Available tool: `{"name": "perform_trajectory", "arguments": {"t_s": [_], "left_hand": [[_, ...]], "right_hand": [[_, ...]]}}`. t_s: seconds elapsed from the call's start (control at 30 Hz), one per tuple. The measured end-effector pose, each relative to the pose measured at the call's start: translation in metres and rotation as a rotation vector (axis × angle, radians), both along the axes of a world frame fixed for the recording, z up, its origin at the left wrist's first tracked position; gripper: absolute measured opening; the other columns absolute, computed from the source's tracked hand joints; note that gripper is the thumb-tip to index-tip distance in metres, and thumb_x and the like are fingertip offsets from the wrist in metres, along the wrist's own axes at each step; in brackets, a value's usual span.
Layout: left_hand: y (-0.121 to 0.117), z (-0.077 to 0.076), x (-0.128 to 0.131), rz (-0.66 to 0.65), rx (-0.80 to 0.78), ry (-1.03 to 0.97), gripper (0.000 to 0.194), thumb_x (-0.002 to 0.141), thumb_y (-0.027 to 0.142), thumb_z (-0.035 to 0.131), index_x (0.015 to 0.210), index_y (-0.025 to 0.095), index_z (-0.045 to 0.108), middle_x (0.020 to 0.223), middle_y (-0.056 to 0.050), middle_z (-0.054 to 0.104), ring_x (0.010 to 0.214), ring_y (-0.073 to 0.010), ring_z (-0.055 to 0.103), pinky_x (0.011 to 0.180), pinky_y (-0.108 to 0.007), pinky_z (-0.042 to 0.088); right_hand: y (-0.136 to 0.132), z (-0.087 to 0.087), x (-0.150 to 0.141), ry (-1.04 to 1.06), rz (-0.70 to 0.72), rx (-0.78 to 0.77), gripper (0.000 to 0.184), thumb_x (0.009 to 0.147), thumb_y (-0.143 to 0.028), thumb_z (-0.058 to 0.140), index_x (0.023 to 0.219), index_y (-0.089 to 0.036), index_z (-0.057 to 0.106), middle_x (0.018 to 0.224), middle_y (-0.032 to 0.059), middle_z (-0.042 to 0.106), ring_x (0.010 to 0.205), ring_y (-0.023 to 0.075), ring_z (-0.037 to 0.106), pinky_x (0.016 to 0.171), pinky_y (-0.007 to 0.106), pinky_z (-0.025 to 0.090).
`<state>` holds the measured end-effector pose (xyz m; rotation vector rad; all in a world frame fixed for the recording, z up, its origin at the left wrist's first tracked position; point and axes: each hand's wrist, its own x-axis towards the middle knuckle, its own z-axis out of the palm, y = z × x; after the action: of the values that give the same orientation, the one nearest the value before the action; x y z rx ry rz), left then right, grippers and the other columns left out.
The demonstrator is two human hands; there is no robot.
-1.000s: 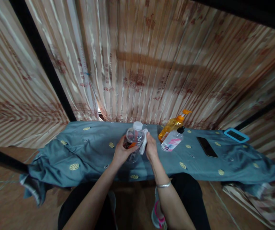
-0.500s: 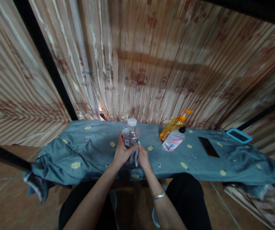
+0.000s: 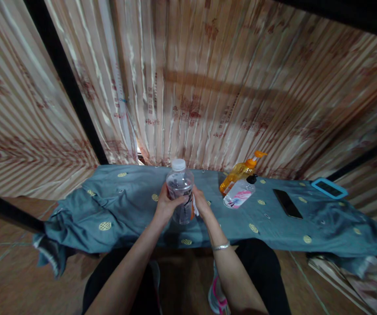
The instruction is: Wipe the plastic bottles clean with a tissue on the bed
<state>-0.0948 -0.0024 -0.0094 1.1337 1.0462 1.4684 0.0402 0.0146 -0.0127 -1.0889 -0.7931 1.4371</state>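
Note:
A clear plastic bottle (image 3: 181, 181) with a white cap stands upright above the front part of the covered surface. My left hand (image 3: 166, 206) is wrapped round its left side, with the thumb across the front over dark print. At the bottle's right side, my right hand (image 3: 202, 204) is closed on a white cloth (image 3: 196, 210), pressed against the bottle. The fingertips of this hand are hidden behind it. A bit of orange shows on the bottle's right edge beside the cloth.
To the right stand an orange pump bottle (image 3: 235, 177) and a clear bottle with a black top (image 3: 240, 194). Farther right lie a dark phone (image 3: 287, 204) and a blue-framed device (image 3: 329, 188). A teal patterned cloth (image 3: 136, 210) covers the surface; striped curtains (image 3: 188, 87) hang behind.
The bottle has turned in my left hand, so dark print now faces me. My right hand with the white cloth has moved from the bottle's front round to its right side.

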Motion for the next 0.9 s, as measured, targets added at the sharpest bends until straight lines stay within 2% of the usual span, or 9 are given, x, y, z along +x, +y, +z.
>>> {"name": "perform_trajectory", "arguments": {"t_s": [0.07,0.13,0.33,0.5,0.6,0.67,0.8,0.9], "left_hand": [[0.003,0.007,-0.006,-0.015,-0.010,-0.106,0.063,0.051,0.031,0.087,0.108,0.019,0.062,0.105,-0.005,0.073,0.101,-0.0262,0.068,0.094,-0.040,0.052],[0.005,0.013,-0.011,-0.001,-0.007,-0.166,0.061,0.051,0.032,0.087,0.106,0.020,0.062,0.101,-0.003,0.074,0.097,-0.0245,0.069,0.090,-0.038,0.053],[0.012,0.019,-0.015,0.085,0.020,-0.274,0.057,0.053,0.034,0.085,0.103,0.020,0.061,0.093,-0.002,0.073,0.088,-0.0210,0.069,0.083,-0.034,0.052],[0.017,0.014,-0.018,0.125,0.027,-0.269,0.060,0.054,0.035,0.086,0.106,0.022,0.058,0.096,-0.001,0.072,0.084,-0.0186,0.069,0.079,-0.031,0.052],[0.022,0.010,-0.027,0.165,0.021,-0.202,0.059,0.057,0.038,0.085,0.108,0.022,0.058,0.099,-0.003,0.072,0.085,-0.0192,0.069,0.077,-0.031,0.052],[0.027,0.009,-0.036,0.226,0.053,-0.164,0.057,0.059,0.037,0.084,0.108,0.022,0.059,0.102,-0.003,0.072,0.088,-0.0197,0.069,0.079,-0.031,0.053],[0.043,0.007,-0.057,0.328,0.102,-0.045,0.067,0.053,0.031,0.088,0.114,0.021,0.060,0.113,-0.005,0.071,0.099,-0.0214,0.069,0.087,-0.032,0.055],[0.055,0.000,-0.068,0.341,0.093,0.055,0.076,0.052,0.027,0.089,0.121,0.022,0.058,0.124,-0.008,0.068,0.109,-0.0246,0.067,0.097,-0.037,0.054]], "right_hand": [[-0.007,-0.016,-0.005,0.058,0.024,-0.069,0.033,0.095,-0.044,0.062,0.115,-0.017,0.064,0.114,0.0063,0.068,0.097,0.0195,0.067,0.086,0.041,0.057],[-0.012,-0.025,-0.010,0.137,0.037,-0.124,0.036,0.096,-0.046,0.060,0.116,-0.017,0.064,0.115,0.0071,0.067,0.098,0.0194,0.067,0.086,0.041,0.057],[-0.028,-0.024,-0.033,0.357,0.051,-0.181,0.044,0.096,-0.053,0.055,0.121,-0.018,0.061,0.120,0.0086,0.066,0.102,0.0211,0.066,0.089,0.044,0.055],[-0.050,-0.027,-0.053,0.344,0.086,-0.180,0.048,0.096,-0.057,0.053,0.123,-0.018,0.061,0.120,0.0090,0.066,0.101,0.0213,0.067,0.089,0.044,0.055],[-0.059,-0.034,-0.048,0.215,0.096,-0.161,0.045,0.096,-0.055,0.054,0.120,-0.017,0.062,0.117,0.0084,0.067,0.100,0.0207,0.067,0.088,0.044,0.056],[-0.058,-0.038,-0.033,0.084,0.071,-0.135,0.041,0.096,-0.051,0.057,0.119,-0.017,0.063,0.117,0.0079,0.067,0.099,0.0202,0.067,0.087,0.043,0.056],[-0.039,-0.038,0.020,-0.275,-0.045,-0.059,0.037,0.096,-0.046,0.060,0.120,-0.017,0.062,0.118,0.0077,0.067,0.101,0.0207,0.067,0.088,0.043,0.056],[-0.015,-0.036,0.058,-0.632,-0.164,0.027,0.039,0.095,-0.042,0.062,0.128,-0.020,0.059,0.134,0.0094,0.060,0.118,0.0259,0.061,0.099,0.051,0.051]]}}
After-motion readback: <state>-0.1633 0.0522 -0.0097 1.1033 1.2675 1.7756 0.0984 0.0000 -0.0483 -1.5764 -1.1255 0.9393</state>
